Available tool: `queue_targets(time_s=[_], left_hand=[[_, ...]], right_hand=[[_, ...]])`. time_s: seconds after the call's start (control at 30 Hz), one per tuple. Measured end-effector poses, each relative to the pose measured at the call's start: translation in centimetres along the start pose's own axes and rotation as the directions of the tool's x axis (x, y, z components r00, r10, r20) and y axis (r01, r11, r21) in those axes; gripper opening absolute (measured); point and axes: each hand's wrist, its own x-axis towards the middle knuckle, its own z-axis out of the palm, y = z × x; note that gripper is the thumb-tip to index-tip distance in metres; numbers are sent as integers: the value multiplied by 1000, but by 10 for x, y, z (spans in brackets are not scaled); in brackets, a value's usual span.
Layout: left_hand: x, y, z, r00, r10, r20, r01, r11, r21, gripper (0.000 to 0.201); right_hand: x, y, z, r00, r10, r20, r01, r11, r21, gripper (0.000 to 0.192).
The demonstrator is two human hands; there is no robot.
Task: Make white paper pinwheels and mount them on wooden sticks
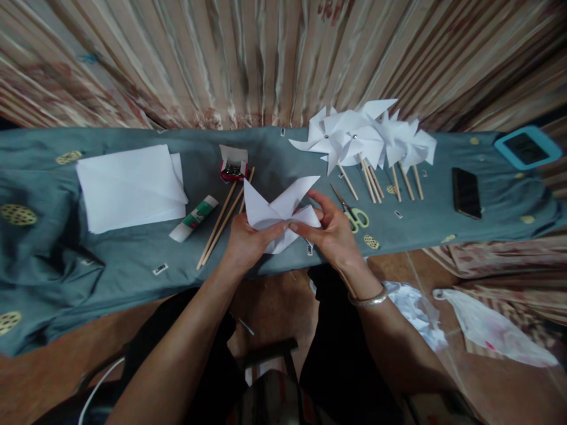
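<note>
A folded white paper pinwheel (280,213) is being held just above the near edge of the desk (53,248), between both hands. The left hand (246,241) is being closed on its lower-left part, thumb over the centre folds; the right hand (333,231) is pinching the right flap, fingers (319,200) curled over the top. Both grips are narrow, closed on the paper itself.

Judged by look: very light, thin, floppy away from the creases, easily crumpled or torn. It's best taken at the centre, where the layers are stacked & stiffer; the pointed flaps are bending if pulled.

Orientation: no true long axis, it's an X shape. One pair of points is running upper-left to lower-right of the grip, the other upper-right to lower-left; the upper-right tip is reaching furthest away from the hands.

Left of the grip, wooden sticks (220,223), a glue stick (194,219) & a paper stack (130,186) are lying. Just beyond: a small box of pins (233,164). Right of the grip: scissors (352,212); beyond those, finished pinwheels (367,139) on sticks, and further right a phone (466,192).
</note>
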Motion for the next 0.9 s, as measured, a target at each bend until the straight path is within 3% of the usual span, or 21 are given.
queue_targets(time_s=[0.6, 0.9], left_hand=[[-1, -2, 1, 999, 34, -22, -34, 999, -2, 27], [-2, -2, 2, 999, 27, -29, -27, 1000, -7, 23]], right_hand=[[-3, -2, 6, 1000, -10, -1, 10, 999, 34, 62], [-3, -2, 6, 1000, -12, -10, 12, 1000, 23, 62]])
